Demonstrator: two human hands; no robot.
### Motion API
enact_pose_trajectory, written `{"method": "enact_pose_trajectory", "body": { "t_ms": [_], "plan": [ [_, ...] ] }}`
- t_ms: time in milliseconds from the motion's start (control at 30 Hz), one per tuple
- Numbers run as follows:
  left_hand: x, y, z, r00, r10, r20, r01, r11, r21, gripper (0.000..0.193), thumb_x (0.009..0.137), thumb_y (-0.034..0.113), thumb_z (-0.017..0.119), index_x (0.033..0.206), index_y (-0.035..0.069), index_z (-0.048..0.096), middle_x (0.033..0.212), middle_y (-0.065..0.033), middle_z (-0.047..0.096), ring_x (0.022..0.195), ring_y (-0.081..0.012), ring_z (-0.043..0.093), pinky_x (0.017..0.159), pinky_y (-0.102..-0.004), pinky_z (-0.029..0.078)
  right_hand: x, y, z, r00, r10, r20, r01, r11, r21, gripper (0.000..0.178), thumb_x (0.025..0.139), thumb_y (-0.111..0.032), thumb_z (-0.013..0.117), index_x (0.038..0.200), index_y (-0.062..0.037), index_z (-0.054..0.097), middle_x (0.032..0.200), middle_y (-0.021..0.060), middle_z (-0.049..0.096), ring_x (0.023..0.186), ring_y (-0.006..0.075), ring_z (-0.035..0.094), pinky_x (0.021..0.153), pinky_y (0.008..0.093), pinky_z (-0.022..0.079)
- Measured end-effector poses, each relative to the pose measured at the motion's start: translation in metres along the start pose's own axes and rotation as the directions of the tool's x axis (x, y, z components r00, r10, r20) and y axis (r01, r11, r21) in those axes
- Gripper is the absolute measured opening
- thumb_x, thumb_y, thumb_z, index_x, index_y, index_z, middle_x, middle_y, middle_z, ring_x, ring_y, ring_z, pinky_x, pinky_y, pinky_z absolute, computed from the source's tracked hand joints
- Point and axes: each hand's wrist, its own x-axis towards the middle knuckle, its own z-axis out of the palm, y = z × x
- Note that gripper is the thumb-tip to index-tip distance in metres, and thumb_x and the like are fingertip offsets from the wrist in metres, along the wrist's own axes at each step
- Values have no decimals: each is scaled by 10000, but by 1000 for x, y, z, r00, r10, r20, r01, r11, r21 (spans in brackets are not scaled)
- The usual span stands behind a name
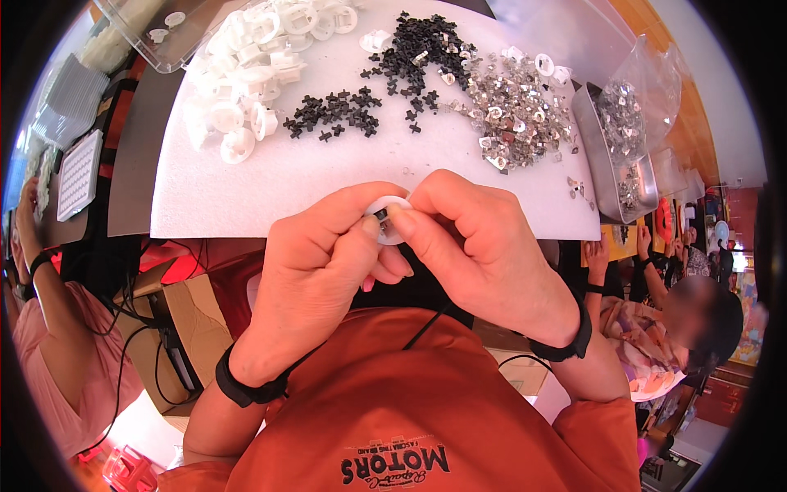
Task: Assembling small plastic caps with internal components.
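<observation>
Between my two hands, just past the table's near edge, is a round white plastic housing [397, 202] with a dark piece inside it. My left hand [324, 262] grips its left side, the thumb pressing at the opening. From the right, my right hand [467, 246] pinches the same housing, thumb over its face. My fingertips hide part of what sits inside. Beyond my hands lie a heap of black cross-shaped plastic pieces [336, 113], a pile of white round housings [246, 74] to the left, and a pile of small metal clips [520, 111] to the right.
A metal tray [602, 164] with a plastic bag [652, 86] of metal parts stands at the table's right edge. A clear plastic box [152, 33] is at the far left. Co-workers sit on both sides: an arm [57, 328] at left, a person [656, 336] at right.
</observation>
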Motion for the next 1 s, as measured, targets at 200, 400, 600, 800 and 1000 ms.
{"method": "enact_pose_trajectory", "body": {
  "t_ms": [200,400,600,800,1000],
  "plan": [
    [1,2,-3,996,-55,65,53,998,27,250,958,92,465,1137,-19,599,853,-48,659,746,-79,639,598,-187,474,-5,0,-3,994,105,33,-108,988,111,184,923,-116,576,782,-11,521,603,1,455,555,55,378,479,231,328],
    [0,6,-4,990,-98,97,105,991,-79,231,945,79,488,1117,-8,616,888,-50,662,794,-92,648,621,-187,472,-6,5,-5,995,49,81,-61,988,145,195,941,-116,516,780,-6,503,576,78,587,510,144,603,453,267,443],
    [-3,2,6,1000,-7,19,6,999,35,237,929,5,436,1081,-33,613,879,-52,660,801,-95,645,700,-213,514,-10,6,-2,996,36,83,-46,990,134,176,933,-98,514,785,-5,498,581,88,591,508,164,606,454,275,442],
    [-2,-6,4,992,120,38,-126,970,206,248,900,-35,425,1067,-37,608,849,-70,653,765,-84,631,710,-227,524,-14,8,0,989,125,82,-134,985,111,182,943,-132,544,819,0,534,658,22,533,605,65,449,538,229,389],
    [-1,0,4,997,51,49,-60,978,199,228,910,-8,447,1057,-26,619,849,-46,647,753,-71,615,674,-218,513,-17,6,-2,995,80,64,-87,990,114,175,942,-130,548,826,0,534,667,23,537,623,61,458,545,228,393]
  ]
}}
